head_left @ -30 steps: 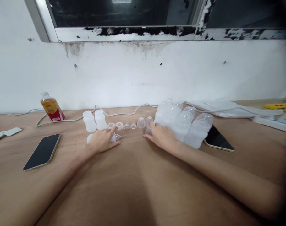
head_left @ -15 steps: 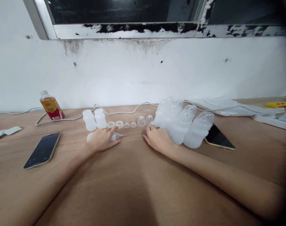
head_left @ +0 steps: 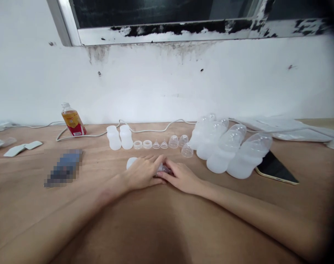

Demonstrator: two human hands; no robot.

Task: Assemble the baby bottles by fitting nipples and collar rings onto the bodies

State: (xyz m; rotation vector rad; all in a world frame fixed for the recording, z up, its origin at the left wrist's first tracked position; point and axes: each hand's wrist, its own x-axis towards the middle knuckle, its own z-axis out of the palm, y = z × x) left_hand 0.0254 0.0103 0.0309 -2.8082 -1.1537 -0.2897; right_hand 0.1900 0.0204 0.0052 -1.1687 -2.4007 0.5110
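Note:
A frosted white baby bottle (head_left: pixel 131 162) lies on its side, its base showing at the left of my left hand (head_left: pixel 145 170), which is wrapped over it. At its other end a clear nipple (head_left: pixel 165 169) shows between the hands. The fingers of my right hand (head_left: pixel 184 177) are closed around that nipple end, touching my left fingertips. Behind them a row holds two upright bottle bodies (head_left: pixel 126 137), two rings (head_left: pixel 147 144), two loose nipples (head_left: pixel 164 145) and clear domed caps (head_left: pixel 173 142). One domed cap (head_left: pixel 187 150) sits nearer than the row.
Several capped bottles (head_left: pixel 219 157) stand at the right, by a dark phone (head_left: pixel 277 168). A pixelated phone-like shape (head_left: pixel 64 168) lies left. A drink bottle (head_left: pixel 73 121), a white cable (head_left: pixel 153 131) and a plastic bag (head_left: pixel 288 129) are along the wall.
My right hand has left the domed cap and moved left to the bottle's nipple end. My left hand, with the bottle, has come slightly right and nearer. The view has shifted.

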